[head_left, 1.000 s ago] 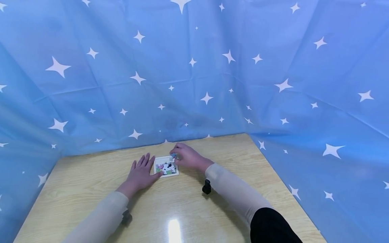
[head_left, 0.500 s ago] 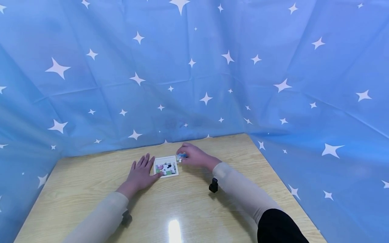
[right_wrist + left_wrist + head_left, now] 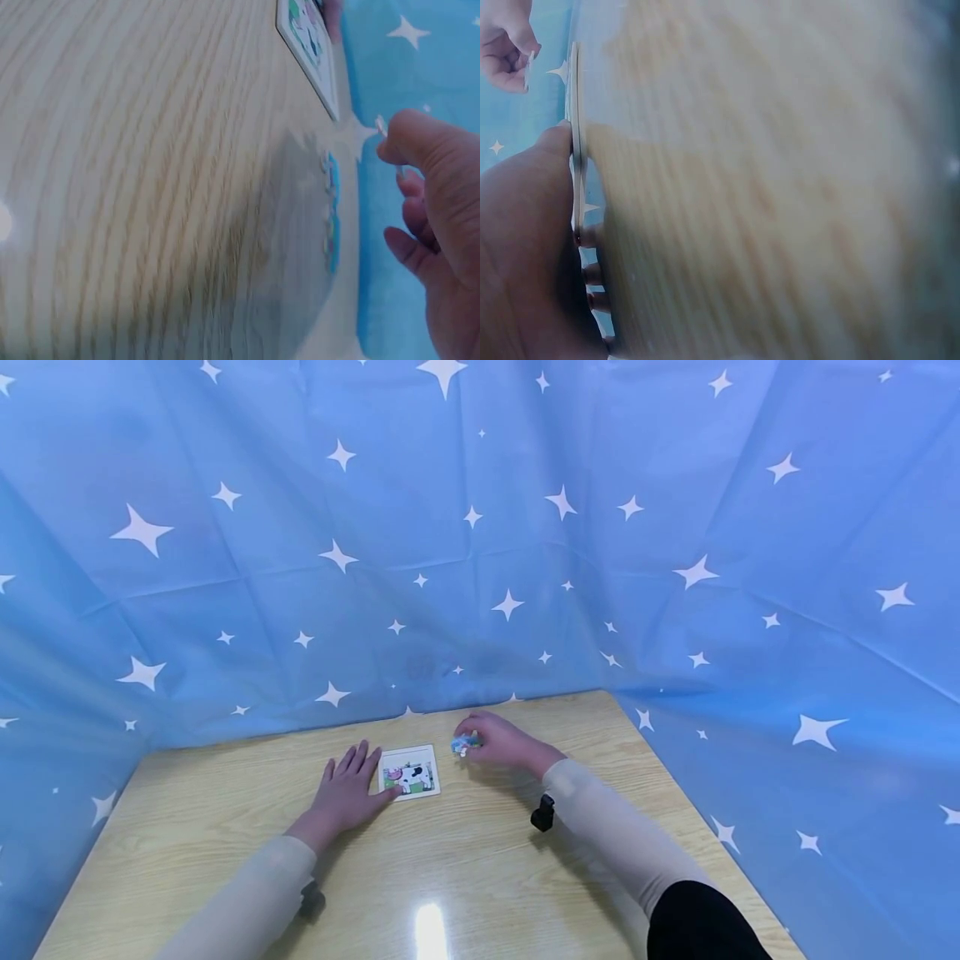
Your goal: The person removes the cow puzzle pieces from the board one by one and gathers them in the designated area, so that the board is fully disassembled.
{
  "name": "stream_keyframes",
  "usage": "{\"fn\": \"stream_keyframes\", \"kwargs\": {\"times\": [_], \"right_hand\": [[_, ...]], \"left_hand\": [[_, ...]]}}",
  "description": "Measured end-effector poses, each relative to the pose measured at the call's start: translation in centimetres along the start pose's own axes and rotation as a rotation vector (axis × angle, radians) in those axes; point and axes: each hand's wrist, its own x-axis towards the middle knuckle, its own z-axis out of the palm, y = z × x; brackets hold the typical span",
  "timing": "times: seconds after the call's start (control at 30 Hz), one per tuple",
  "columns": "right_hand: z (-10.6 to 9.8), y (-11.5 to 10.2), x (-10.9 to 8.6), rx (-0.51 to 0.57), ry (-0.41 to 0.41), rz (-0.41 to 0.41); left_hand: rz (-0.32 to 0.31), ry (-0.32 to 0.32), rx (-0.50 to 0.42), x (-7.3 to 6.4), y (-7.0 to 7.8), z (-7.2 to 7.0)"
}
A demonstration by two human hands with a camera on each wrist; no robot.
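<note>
A small square jigsaw board with a white rim lies on the table and shows a black-and-white cow picture. My left hand rests at its left side, fingers spread and straight, the thumb over its lower edge. To the right of the board, my right hand pinches a thin puzzle piece between thumb and fingers, seen edge-on in the right wrist view. Below that hand, blue-edged puzzle pieces lie on the table. In the head view the held piece and those pieces overlap as a small colourful patch.
The wooden table reaches back to a blue curtain with white stars, which also hangs along both sides. A small black camera sits at the right wrist. A bright light reflection shows on the table's near part.
My right hand has moved right, from over the board's upper right corner to above the table beside it, still pinching the piece. The left hand and board have stayed in place.
</note>
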Motion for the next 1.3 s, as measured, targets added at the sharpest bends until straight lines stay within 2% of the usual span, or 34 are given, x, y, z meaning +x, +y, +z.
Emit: {"fn": "stream_keyframes", "kwargs": {"times": [0.27,0.6,0.8,1.07,1.3], "right_hand": [[-1.3,1.2,-0.9,0.027,0.021,0.025],[-2.6,1.9,-1.9,0.043,0.011,0.1],[-3.3,2.5,-2.5,0.007,0.01,0.138],[-3.7,3.5,-2.9,-0.016,0.028,0.173],[-3.9,4.2,-3.1,0.006,0.038,0.182]], "left_hand": [[-0.008,-0.007,0.013,0.0,0.0,0.0],[-0.003,0.001,0.006,-0.1,0.1,-0.1],[0.0,0.01,0.01,-0.2,0.1,-0.1],[-0.004,0.006,0.004,-0.2,0.2,-0.2],[-0.002,0.011,0.008,-0.2,0.1,-0.1]]}}
